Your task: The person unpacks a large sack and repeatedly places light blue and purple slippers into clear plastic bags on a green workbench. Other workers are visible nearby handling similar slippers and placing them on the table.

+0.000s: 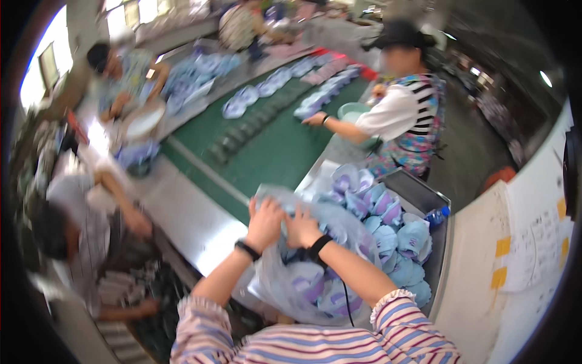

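In front of me is a clear plastic bag holding several light-blue and purple shoe-upper-like pieces. My left hand grips the bag's film near its far edge, fingers bent over it. Close beside it, my right hand also holds the film, its fingers partly hidden by the plastic. Dark bands circle both wrists. To the right of the bag, more of the same light-blue and purple pieces lie heaped in a metal-edged tray.
Beyond my hands runs a green conveyor belt carrying rows of pale pieces. A person works at its right beside a pale green basin; others sit on the left. A blue-capped bottle stands by the tray. Papers hang right.
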`<action>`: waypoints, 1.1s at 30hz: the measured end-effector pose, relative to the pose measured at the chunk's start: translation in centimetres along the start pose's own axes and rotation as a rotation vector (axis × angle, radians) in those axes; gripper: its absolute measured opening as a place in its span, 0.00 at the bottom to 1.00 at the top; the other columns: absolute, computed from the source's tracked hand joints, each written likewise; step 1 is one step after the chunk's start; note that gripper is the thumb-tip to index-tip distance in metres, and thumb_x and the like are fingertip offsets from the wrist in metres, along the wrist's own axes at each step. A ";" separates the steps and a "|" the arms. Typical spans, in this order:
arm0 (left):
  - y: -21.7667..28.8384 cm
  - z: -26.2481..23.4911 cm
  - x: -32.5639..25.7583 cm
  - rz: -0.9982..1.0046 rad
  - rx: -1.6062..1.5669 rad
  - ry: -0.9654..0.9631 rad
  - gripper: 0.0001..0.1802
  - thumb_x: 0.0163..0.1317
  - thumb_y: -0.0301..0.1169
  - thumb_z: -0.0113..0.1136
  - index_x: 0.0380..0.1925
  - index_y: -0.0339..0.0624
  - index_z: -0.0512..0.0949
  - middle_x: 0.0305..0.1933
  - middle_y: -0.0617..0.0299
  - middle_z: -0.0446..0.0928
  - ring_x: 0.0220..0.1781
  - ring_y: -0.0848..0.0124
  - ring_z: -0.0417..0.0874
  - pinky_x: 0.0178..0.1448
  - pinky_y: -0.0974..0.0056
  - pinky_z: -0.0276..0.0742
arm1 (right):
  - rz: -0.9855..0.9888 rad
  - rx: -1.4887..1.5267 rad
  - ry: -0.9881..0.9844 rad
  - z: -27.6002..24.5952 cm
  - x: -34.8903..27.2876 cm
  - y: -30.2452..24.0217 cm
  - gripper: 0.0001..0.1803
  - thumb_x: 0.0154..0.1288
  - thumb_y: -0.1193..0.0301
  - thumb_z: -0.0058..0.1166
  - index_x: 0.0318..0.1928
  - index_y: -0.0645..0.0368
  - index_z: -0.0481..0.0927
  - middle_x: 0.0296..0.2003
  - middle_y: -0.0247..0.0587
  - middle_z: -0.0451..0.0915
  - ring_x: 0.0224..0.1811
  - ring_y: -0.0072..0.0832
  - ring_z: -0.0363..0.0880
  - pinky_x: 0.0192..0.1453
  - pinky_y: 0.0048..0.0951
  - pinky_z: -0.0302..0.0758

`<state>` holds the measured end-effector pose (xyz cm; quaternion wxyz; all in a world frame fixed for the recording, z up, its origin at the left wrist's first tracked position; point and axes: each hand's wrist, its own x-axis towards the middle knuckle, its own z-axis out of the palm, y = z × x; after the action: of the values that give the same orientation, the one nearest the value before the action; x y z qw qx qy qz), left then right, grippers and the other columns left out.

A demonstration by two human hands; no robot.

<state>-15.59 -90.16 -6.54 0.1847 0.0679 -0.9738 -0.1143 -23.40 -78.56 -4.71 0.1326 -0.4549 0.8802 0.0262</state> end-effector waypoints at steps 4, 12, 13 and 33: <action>0.1 0.2 -5.3 0.007 -0.020 -0.067 0.17 0.40 0.28 0.56 0.35 0.52 0.80 0.54 0.62 0.71 0.66 0.59 0.62 0.65 0.36 0.43 | -0.120 -0.009 0.043 3.5 2.9 -1.1 0.33 0.54 0.60 0.55 0.62 0.48 0.65 0.53 0.60 0.69 0.55 0.54 0.69 0.55 0.57 0.68; -4.2 3.1 -4.6 -0.104 -0.251 -0.330 0.39 0.41 0.33 0.59 0.60 0.47 0.64 0.66 0.50 0.60 0.69 0.52 0.58 0.65 0.41 0.50 | -0.404 0.189 -0.025 -0.9 -0.1 6.6 0.33 0.52 0.79 0.47 0.61 0.39 0.68 0.45 0.52 0.75 0.43 0.48 0.77 0.44 0.43 0.74; -4.1 2.6 -3.9 -0.056 -0.279 -0.355 0.40 0.41 0.33 0.59 0.61 0.46 0.63 0.67 0.49 0.59 0.69 0.52 0.58 0.64 0.42 0.51 | -0.604 0.176 0.177 -1.0 -1.3 9.1 0.36 0.50 0.81 0.47 0.61 0.41 0.67 0.47 0.50 0.74 0.44 0.47 0.76 0.45 0.42 0.73; 13.1 -10.4 -3.6 0.427 -0.499 0.082 0.58 0.28 0.39 0.81 0.60 0.45 0.54 0.66 0.43 0.53 0.67 0.44 0.57 0.66 0.43 0.59 | -0.205 1.384 0.619 -7.2 -17.6 4.3 0.35 0.56 0.74 0.47 0.67 0.62 0.57 0.63 0.43 0.62 0.63 0.29 0.61 0.68 0.27 0.54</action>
<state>-9.58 -78.94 4.89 0.2545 -0.1806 -0.8997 -0.3051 -18.66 -63.24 6.43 0.1363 -0.3340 0.6464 -0.6724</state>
